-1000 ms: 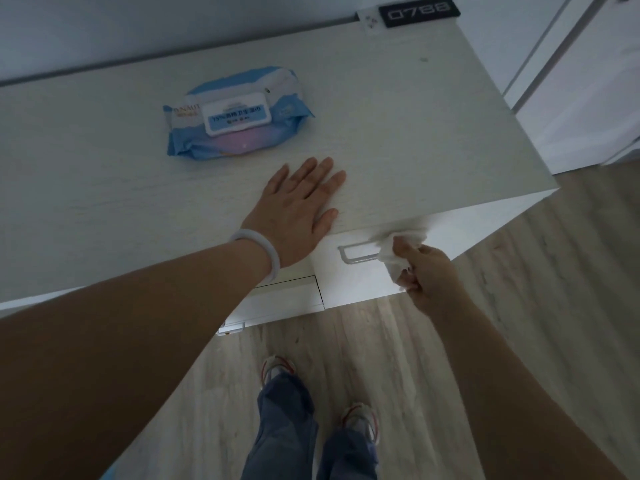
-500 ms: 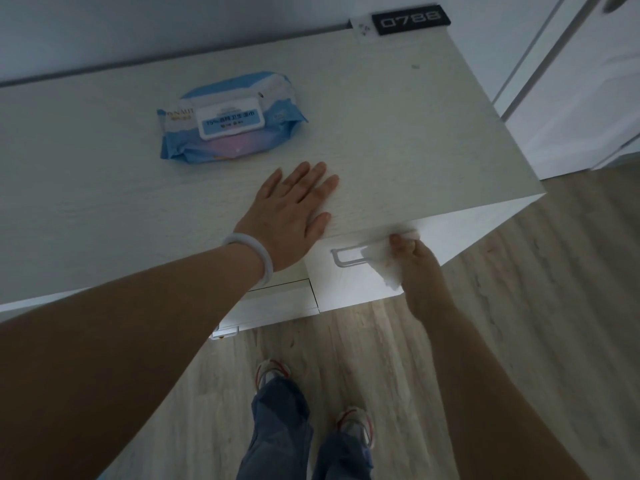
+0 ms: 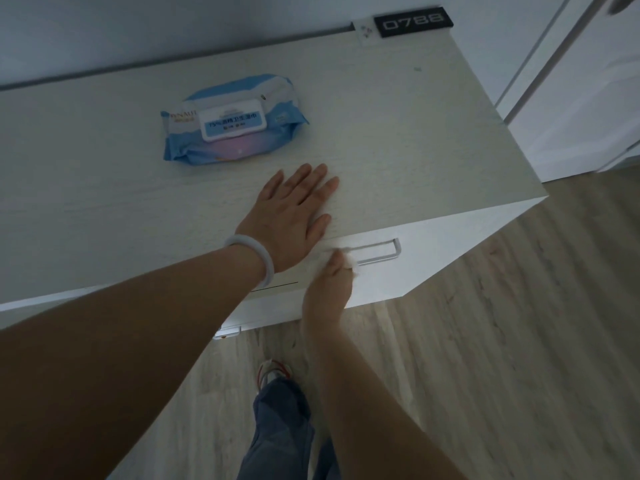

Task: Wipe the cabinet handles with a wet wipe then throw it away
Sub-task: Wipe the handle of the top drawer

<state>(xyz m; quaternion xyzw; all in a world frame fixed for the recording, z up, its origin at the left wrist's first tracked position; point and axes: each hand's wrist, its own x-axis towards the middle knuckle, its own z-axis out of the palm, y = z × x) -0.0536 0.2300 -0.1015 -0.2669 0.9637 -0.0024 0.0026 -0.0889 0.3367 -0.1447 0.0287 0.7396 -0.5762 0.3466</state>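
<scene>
A white cabinet (image 3: 398, 140) fills the upper view. Its top drawer carries a silver bar handle (image 3: 379, 252) on the front. My right hand (image 3: 330, 289) grips a crumpled white wet wipe (image 3: 350, 263) and presses it on the left end of that handle; most of the wipe is hidden under my fingers. My left hand (image 3: 291, 216) lies flat, fingers spread, on the cabinet top just above the drawer, a pale bangle on its wrist. Below, a lower drawer's handle (image 3: 227, 332) peeks out.
A blue pack of wet wipes (image 3: 232, 123) lies shut on the cabinet top, behind my left hand. A black number plate (image 3: 414, 21) stands at the back edge. A white door (image 3: 581, 98) is to the right. Wooden floor and my legs (image 3: 280, 427) are below.
My right hand has slid the wipe from the handle's right end to its left end, uncovering the right part of the bar. My left hand has stayed flat on the top.
</scene>
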